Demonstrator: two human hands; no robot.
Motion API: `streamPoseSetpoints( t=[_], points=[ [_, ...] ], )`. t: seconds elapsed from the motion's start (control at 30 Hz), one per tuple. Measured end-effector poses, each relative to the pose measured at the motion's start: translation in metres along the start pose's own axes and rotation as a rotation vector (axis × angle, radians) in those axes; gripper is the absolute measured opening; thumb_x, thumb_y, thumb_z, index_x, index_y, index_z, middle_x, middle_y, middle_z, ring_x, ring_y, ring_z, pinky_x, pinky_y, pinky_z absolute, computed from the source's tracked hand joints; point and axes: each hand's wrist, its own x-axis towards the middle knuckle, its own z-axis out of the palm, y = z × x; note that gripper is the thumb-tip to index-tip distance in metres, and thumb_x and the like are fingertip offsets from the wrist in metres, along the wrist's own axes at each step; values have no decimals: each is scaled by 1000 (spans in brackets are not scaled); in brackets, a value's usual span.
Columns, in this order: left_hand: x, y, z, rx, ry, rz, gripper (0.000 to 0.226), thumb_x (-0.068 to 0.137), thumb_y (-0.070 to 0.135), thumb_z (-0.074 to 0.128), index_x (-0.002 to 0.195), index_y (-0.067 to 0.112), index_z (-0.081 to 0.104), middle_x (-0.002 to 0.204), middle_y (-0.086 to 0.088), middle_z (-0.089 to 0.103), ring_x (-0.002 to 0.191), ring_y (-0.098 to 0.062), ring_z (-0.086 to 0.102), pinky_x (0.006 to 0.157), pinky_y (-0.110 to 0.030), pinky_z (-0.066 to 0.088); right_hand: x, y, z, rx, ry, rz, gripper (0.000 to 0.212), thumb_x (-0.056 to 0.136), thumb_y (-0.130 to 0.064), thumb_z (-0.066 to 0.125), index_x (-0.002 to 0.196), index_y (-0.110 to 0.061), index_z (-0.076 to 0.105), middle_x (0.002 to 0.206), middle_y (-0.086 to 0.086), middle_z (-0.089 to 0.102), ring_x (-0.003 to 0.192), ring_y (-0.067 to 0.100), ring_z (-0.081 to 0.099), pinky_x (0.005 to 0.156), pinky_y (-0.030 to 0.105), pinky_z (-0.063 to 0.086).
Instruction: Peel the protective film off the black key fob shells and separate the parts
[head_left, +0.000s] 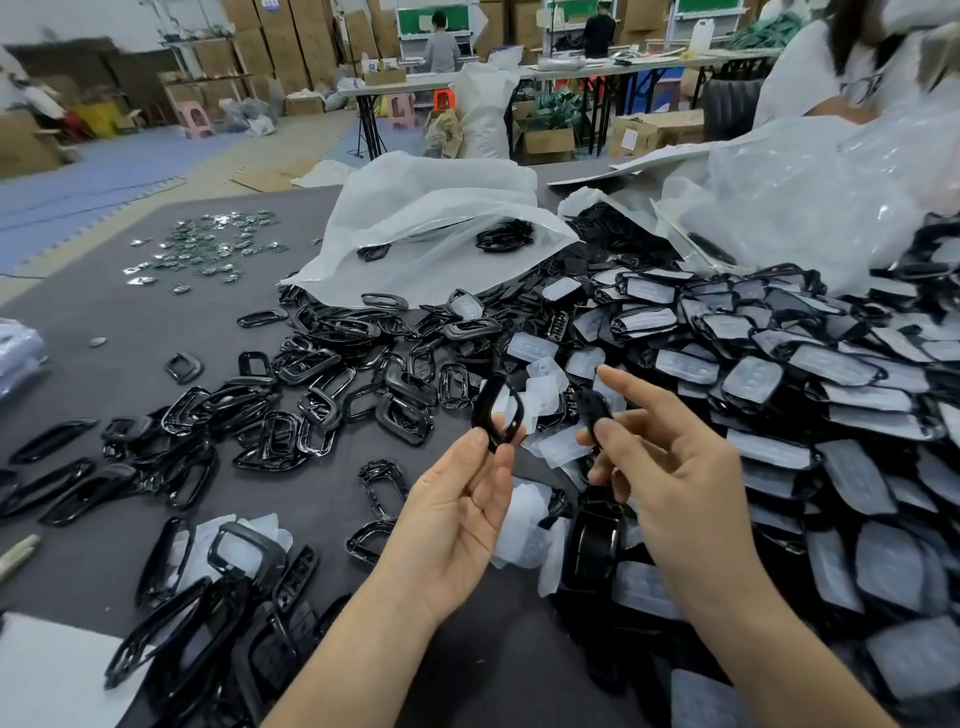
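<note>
The left hand's (457, 514) grip is clamped on a glossy black ring-shaped plastic frame (498, 410), thumb and fingertips pinching its lower edge so the open loop stands up and faces the person. The right hand's (670, 467) grip is closed on a small black plastic inner piece (592, 408), thumb pressed against it from the front while the index finger sticks out straight above it. The two parts are held just apart over the bench, which suggests one shell has been split and each half is ready to go to its own heap. No film shows on either held part, though the small piece is too dark to be sure. Directly beyond the hands lies a loose drift of translucent white peeled film pieces (540, 384), handy for dropping waste. To the left, bare glossy black frames (311, 384) spread across the dark grey felt-covered bench (156, 322), probably the finished side. To the right rises a deep heap of black key fob shells still under milky film (753, 374), within easy reach of the right hand. Behind, a crumpled white plastic bag (426, 218) lies open, with a few frames inside.
</note>
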Motion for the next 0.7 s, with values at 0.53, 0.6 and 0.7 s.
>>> streamPoseSetpoints(
  t=[0.53,0.6,0.7],
  points=[
    [4,-7,-4,210,-30,152,18,70,3,65,88,6,64,88,-18,74,68,-15,71,57,-18,56,4,3,-4,128,-82,119,25,91,2,56,84,-21,61,87,8,74,57,1,52,50,10,40],
    [5,-8,-5,227,-46,197,14,69,-2,65,78,9,66,94,-19,73,76,-20,73,63,-20,57,4,4,-4,51,-106,25,29,90,9,54,82,-19,59,91,4,73,67,0,60,58,11,45],
    [5,-7,-5,201,-60,215,17,68,-5,63,68,10,67,98,-20,72,81,-23,73,66,-21,57,3,5,-1,-9,-125,-84,37,87,17,53,79,-19,57,103,-6,70,88,3,65,76,13,48]
  ],
)
